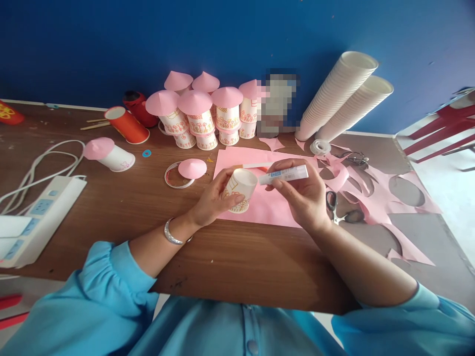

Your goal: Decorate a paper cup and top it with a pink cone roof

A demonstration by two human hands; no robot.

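Observation:
My left hand (217,198) is closed around a white paper cup (243,185) with an orange-yellow drawing on its side. In my right hand (306,198) is a white glue stick (285,174), its tip close to the cup's rim; whether they touch I cannot tell. Beneath both hands lies a pink paper sheet (272,215). A white and orange pen-like thing (256,166) shows behind the cup. To the left of my left hand, a small pink paper cone (193,168) leans on a white ring (171,179).
Several pink-roofed cups (200,109) stand stacked by the blue wall. Two tall stacks of paper cups (336,94) lean at the right. Scissors (337,212) lie among pink scraps (393,198). A power strip (42,217), a red cup (128,126) and a roofed cup (118,158) occupy the left.

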